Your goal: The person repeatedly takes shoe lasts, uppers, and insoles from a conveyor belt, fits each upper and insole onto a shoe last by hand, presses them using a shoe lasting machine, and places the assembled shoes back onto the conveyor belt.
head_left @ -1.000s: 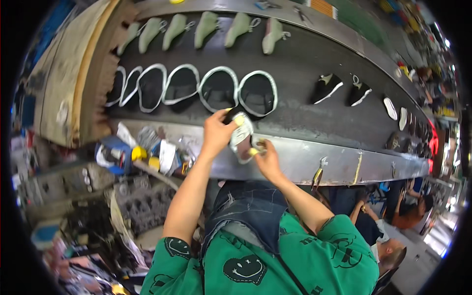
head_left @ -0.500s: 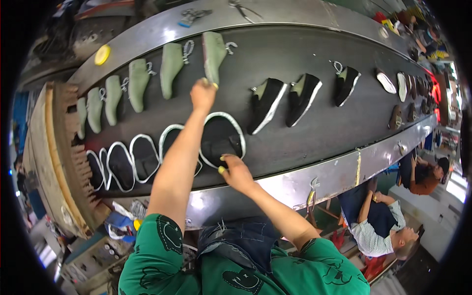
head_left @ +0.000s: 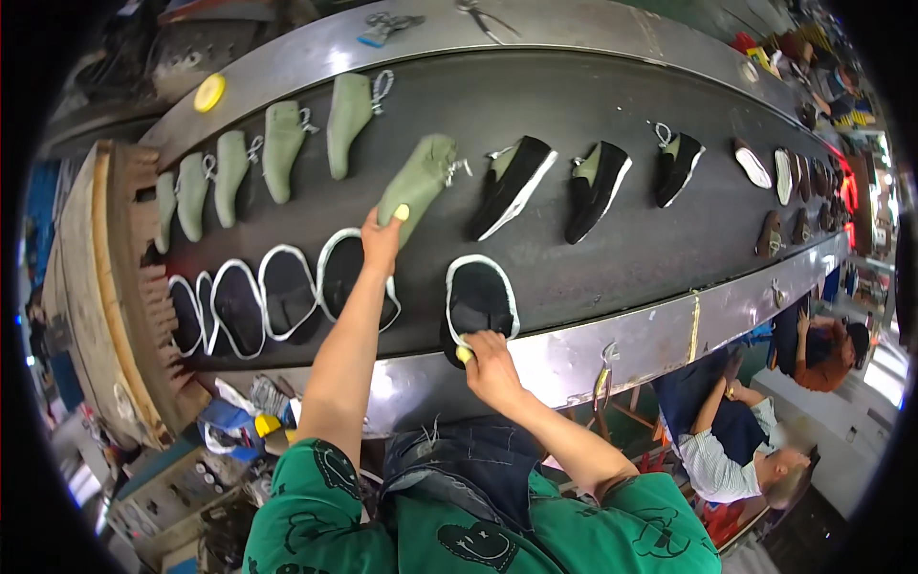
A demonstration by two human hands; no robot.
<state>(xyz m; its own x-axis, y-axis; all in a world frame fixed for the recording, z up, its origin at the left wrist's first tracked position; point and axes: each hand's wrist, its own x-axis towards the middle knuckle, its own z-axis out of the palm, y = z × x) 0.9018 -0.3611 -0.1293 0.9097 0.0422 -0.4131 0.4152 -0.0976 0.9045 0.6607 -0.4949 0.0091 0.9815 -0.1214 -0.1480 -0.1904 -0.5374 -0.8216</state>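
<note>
My left hand (head_left: 382, 239) is closed on the toe end of a green shoe last (head_left: 427, 177), which is tilted, its heel end with a looped cord pointing away from me. My right hand (head_left: 494, 368) grips the near end of a black shoe upper (head_left: 478, 292) with a white rim, by the belt's near edge. Yellow covers show on fingers of both hands. Left of them, several green lasts (head_left: 349, 124) lie in a far row and several black uppers (head_left: 287, 292) in a near row. To the right lie black shoes (head_left: 516, 191) with lasts inside.
A dark conveyor belt (head_left: 612, 277) runs between metal rails (head_left: 564, 359). Pliers (head_left: 603, 378) rest at the near rail, others (head_left: 488, 21) on the far one beside a yellow disc (head_left: 209, 93). A wooden frame (head_left: 110, 287) stands left. Co-workers (head_left: 732, 450) sit at the right.
My left hand has brought the last nearer and slightly right, tilting it. My right hand has closed on the upper and moved it right and nearer, away from its row.
</note>
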